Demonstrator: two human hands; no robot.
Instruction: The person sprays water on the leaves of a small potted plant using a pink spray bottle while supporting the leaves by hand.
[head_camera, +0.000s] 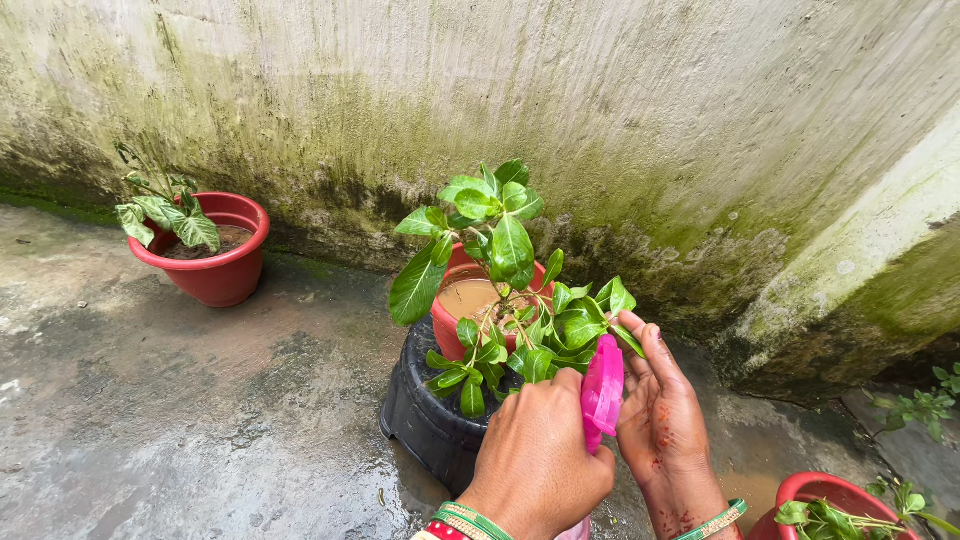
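1. The wall (600, 90) is the biggest thing. It is grey, with green moss low down, and it turns a corner on the right.
2. The floor (150, 420) is wet, bare concrete. Everything stands on it.
3. A black tub (425, 415) sits upside down on the floor, close to the wall.
4. A red pot (445, 320) stands on top of the black tub. It looks full of brown, muddy water.
5. A leafy green plant (510, 290) grows out of that red pot and spreads toward the person.
6. A second red pot (225, 255) with a pale-leafed plant stands far off to the left, by the foot of the wall. A third red pot (830, 495) peeks in at the bottom right corner.
7. The left hand (535, 455) is closed tight around the handle of a pink tool (603, 388). It could be small scissors or a sprayer; the picture does not show which.
8. The right hand (665, 420) is open and flat, fingers straight. Its palm rests against the side of the pink tool, near the lowest leaves.
9. To work well here, the person should hold the tool steady, keep the fingers away from its tip, and move slowly so no stems snap and the pot does not tip off the tub.
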